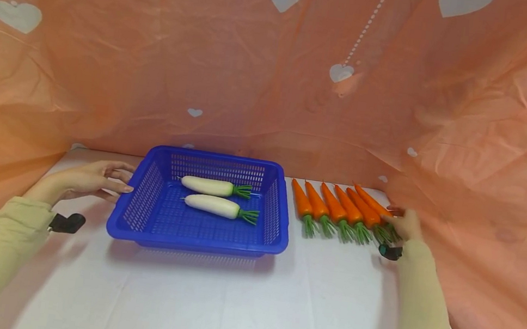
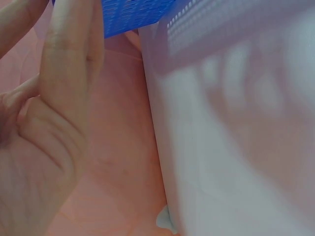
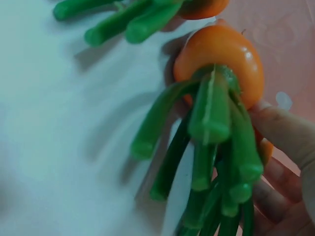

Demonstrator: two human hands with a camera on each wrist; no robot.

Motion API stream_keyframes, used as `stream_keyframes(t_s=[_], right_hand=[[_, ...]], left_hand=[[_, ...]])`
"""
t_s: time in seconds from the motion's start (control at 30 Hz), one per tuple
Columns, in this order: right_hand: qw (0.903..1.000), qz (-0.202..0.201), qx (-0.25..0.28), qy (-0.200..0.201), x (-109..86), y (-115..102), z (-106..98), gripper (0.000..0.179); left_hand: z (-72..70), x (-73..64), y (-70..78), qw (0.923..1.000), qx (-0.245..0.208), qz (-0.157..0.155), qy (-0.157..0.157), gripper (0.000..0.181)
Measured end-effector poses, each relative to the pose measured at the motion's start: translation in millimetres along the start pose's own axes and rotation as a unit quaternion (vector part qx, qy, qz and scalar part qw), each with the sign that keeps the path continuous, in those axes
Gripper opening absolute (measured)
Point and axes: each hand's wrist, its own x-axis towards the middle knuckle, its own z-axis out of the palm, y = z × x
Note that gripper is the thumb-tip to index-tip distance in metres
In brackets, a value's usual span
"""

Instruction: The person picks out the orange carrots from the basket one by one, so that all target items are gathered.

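A blue plastic basket (image 1: 197, 241) stands on the white table with two white radishes (image 1: 206, 185) lying inside, green tops to the right. My left hand (image 1: 89, 179) is at the basket's left side, its loosely bent fingers at the rim. The left wrist view shows the palm (image 2: 44, 132) facing the basket wall (image 2: 133, 17). Right of the basket, several orange carrots (image 1: 320, 201) lie in a slanted row, green stems toward me. My right hand (image 1: 404, 223) is at the rightmost carrot (image 1: 370, 199), thumb and fingers around its thick end; stems (image 3: 211, 113) partly hide the grip.
A white cloth (image 1: 222, 302) covers the table. Behind and at both sides hangs an orange curtain (image 1: 235, 73) with pale hearts. A black wrist device (image 1: 67, 222) sits below the left hand, and a similar one (image 1: 390, 251) below the right.
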Motion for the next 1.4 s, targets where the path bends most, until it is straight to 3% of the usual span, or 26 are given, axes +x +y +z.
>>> stream_keyframes(t_s=[0.4,0.7,1.1,1.27,1.4], right_hand=[[0.9987,-0.007,0.036,-0.036,-2.7,6.7,-6.7,0.049],[0.9982,-0.027,0.049,-0.02,-5.8,5.7,-8.0,0.043],[0.997,0.03,0.046,-0.054,-2.3,6.8,-8.1,0.05],[0.9972,0.034,0.041,-0.052,0.2,8.7,-7.2,0.048],[0.9985,0.015,0.024,-0.046,-1.6,7.9,-7.3,0.047]], left_hand=[[-0.7,0.7,-2.0,1.0,0.001,-0.001,0.001,0.071],[-1.0,1.6,-2.0,1.0,-0.003,0.001,-0.005,0.072],[0.3,0.6,1.2,1.0,-0.003,-0.004,-0.004,0.074],[-0.9,1.6,0.4,1.0,-0.001,-0.001,-0.006,0.073],[-1.0,2.9,-0.8,1.0,-0.004,-0.003,-0.006,0.073]])
